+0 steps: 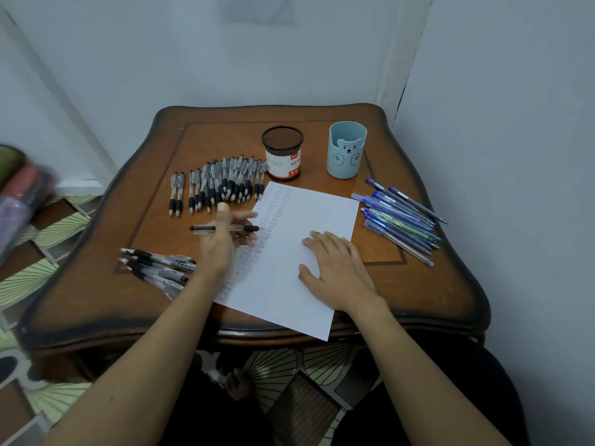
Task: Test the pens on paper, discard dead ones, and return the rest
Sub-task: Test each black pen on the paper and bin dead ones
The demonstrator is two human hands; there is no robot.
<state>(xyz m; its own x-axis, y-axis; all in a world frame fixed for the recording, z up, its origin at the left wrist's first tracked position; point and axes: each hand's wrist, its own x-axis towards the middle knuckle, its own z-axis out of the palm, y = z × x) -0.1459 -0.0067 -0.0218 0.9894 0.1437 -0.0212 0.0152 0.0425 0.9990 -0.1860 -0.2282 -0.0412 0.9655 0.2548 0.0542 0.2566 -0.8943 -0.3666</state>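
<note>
— What lies nearest?
— One sheet of paper (309,214), its near corner past the desk (96,304) edge. The right hand (335,272) rests on it palm down, fingers straight and flat.

— And the left hand (219,243)?
— Raised over the sheet's left edge, fingers curled round one black pen (206,228) held crosswise.

— How many pens in all?
— Beside the left wrist lies a near pile (154,265) of perhaps six; they overlap. Right of the sheet are roughly a dozen blue pens (399,217). Farther back, a far row (222,185) of some twenty black ones, two apart at its left end.

— Holders?
— Two, farthest back: a mesh cup (282,154) and a bear cup (347,151).
</note>
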